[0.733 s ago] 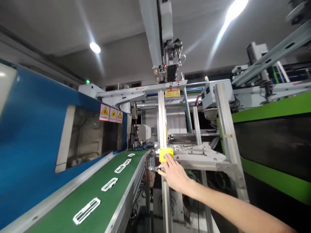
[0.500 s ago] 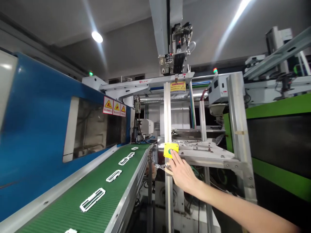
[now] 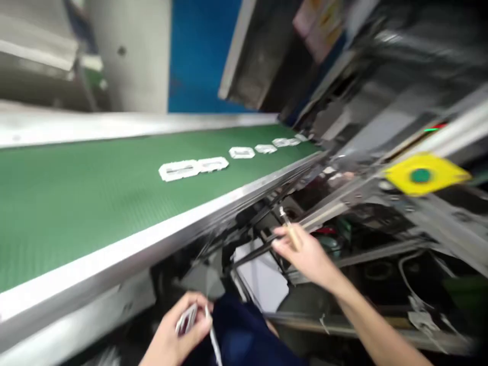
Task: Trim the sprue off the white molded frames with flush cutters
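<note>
The view is heavily blurred and tilted. A green ribbed conveyor belt [image 3: 76, 193] with a bright metal edge rail crosses the picture from lower left to upper right. On it, toward its far end, lies a row of flat white plastic frame parts [image 3: 192, 168], the nearest two touching end to end and the others strung out behind them.

Below the belt's near edge, the person's left hand [image 3: 179, 335] is closed around a small bundle of thin white plastic pieces [image 3: 188, 317], held in front of dark blue cloth. The right hand [image 3: 308, 254] reaches forward under the rail, its fingers pinched on a slim, pale stick-like tool [image 3: 290, 229] whose tip points up toward the dark machine frame; what kind of tool it is cannot be told through the blur. To the right, on a metal post well apart from both hands, sits a yellow box with a green push button [image 3: 423, 175].

Judging from this, the work is handling of the white pieces beside the belt. It would go best with the bundle squared in the left hand so no piece slips out, and with the right hand and tool kept clear of the belt edge and the cables beneath it.
</note>
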{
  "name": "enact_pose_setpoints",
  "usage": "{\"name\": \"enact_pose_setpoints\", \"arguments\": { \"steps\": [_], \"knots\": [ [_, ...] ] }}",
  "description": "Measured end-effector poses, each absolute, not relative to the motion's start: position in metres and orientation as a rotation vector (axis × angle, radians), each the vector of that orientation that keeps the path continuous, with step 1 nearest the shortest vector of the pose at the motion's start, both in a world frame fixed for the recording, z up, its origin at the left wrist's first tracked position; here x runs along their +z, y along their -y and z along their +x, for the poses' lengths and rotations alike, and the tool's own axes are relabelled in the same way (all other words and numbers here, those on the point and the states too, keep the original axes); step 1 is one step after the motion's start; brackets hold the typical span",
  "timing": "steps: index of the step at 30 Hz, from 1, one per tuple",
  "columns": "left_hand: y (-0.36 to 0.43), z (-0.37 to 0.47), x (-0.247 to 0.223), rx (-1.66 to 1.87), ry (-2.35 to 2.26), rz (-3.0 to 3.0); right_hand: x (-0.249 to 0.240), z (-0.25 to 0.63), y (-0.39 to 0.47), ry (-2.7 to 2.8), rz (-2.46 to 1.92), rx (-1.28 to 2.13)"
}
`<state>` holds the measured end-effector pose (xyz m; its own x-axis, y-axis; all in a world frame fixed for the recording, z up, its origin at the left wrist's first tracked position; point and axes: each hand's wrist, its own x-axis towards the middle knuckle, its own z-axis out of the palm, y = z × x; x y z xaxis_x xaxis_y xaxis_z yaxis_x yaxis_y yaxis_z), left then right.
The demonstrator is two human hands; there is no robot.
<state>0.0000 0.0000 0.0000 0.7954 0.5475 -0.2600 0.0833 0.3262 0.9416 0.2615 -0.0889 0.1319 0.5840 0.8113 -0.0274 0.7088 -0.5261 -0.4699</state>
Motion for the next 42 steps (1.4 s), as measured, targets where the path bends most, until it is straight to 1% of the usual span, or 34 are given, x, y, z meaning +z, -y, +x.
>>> {"name": "enact_pose_setpoints", "arguments": {
  "steps": [1,2,3,4,6,9,12,20,24,28,32,42],
  "knots": [
    [0.005,-0.007,-0.006,0.305,-0.587,1.197,0.106,0.238,0.087,1.238,-2.252,0.735],
    [0.008,-0.013,-0.012,0.32,-0.604,1.163,0.083,0.215,0.086,1.235,-2.092,1.057],
    [0.011,-0.018,-0.016,0.319,-0.613,1.128,0.063,0.193,0.088,1.217,-1.959,1.279],
    [0.014,-0.023,-0.018,0.325,-0.618,1.098,0.046,0.174,0.089,1.194,-1.858,1.429],
    [0.02,-0.031,-0.017,0.348,-0.642,1.05,0.024,0.149,0.092,1.159,-1.735,1.559],
    [0.027,-0.039,-0.012,0.429,-0.656,1.08,0.014,0.139,0.089,1.153,-1.639,1.623],
    [0.029,-0.043,-0.01,0.49,-0.69,1.156,0.016,0.141,0.085,1.178,-1.601,1.644],
    [0.022,-0.043,0.002,0.443,-0.689,1.34,0.014,0.14,0.089,1.332,-1.611,1.62],
    [0.02,-0.04,0.006,0.379,-0.691,1.356,0.03,0.158,0.084,1.561,-1.674,1.609],
    [0.018,-0.039,0.005,0.337,-0.707,1.335,0.061,0.186,0.071,2.049,-1.801,1.372],
    [0.019,-0.037,0.006,0.316,-0.704,1.32,0.086,0.2,0.057,2.479,-1.83,1.144],
    [0.027,-0.028,0.01,0.334,-0.714,1.273,0.1,0.196,0.035,2.956,-1.657,0.912]
  ]
}}
